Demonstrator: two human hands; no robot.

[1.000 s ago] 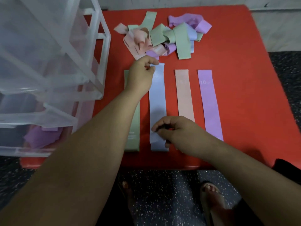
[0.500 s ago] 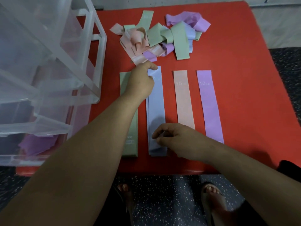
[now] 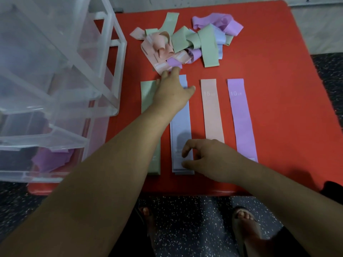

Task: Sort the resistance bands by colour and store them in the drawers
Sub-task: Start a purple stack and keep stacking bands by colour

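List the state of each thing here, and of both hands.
green band: flat
blue bands: flat, stacked
peach band: flat
purple band: flat
band pile: tangled, unsorted
bottom drawer: open, purple bands inside
left hand: open, at the pile
right hand: open, over blue bands

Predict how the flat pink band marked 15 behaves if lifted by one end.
Probably floppy: bands in the pile curl and fold, so the pink band would likely drape. Likely light: it lies thin and flat on the red table. Pushed, it may bunch rather than slide.
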